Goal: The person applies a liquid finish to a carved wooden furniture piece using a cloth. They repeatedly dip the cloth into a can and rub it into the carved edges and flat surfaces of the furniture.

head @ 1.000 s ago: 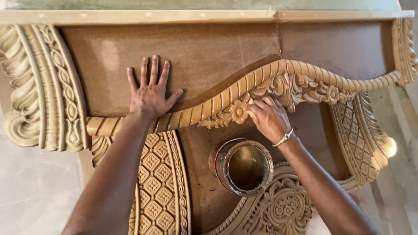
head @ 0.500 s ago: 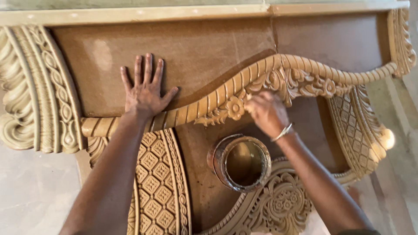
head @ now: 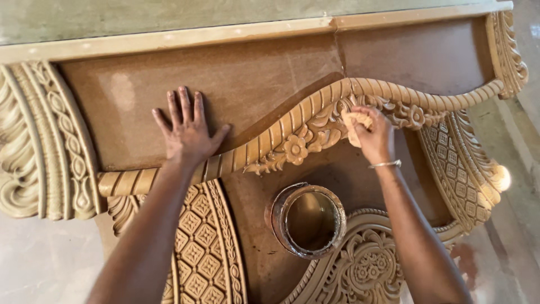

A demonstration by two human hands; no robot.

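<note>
Basically, L to R: the left hand point(head: 188, 132) lies flat, palm down, fingers spread wide, on the smooth brown panel point(head: 253, 84) of a big carved wooden furniture piece. It holds nothing; the forearm runs straight up from the bottom edge, wrist just above the rope-twist moulding point(head: 292, 126). That looks like a bracing pose, prob. to steady the body while the other hand works. Below that arm sits a lattice-carved panel point(head: 194, 247), pale and unstained compared w/ the darker flat areas.

Center-bottom: an open round tin point(head: 308, 220) w/ brownish liquid inside, resting on the flat recessed part of the wood, near the working hand, so within easy dipping reach.

The right hand point(head: 374, 138) is closed around a small tan pad or cloth point(head: 355, 123), fingers curled tight on it, pressing it into the floral carving point(head: 315, 138) just under the rope moulding. Wrist bent slightly, thin bangle point(head: 385, 164) on it, forearm angled up from the bottom right. Far right, another lattice carving point(head: 450, 169) and a scrolled edge, untouched by either hand.
</note>
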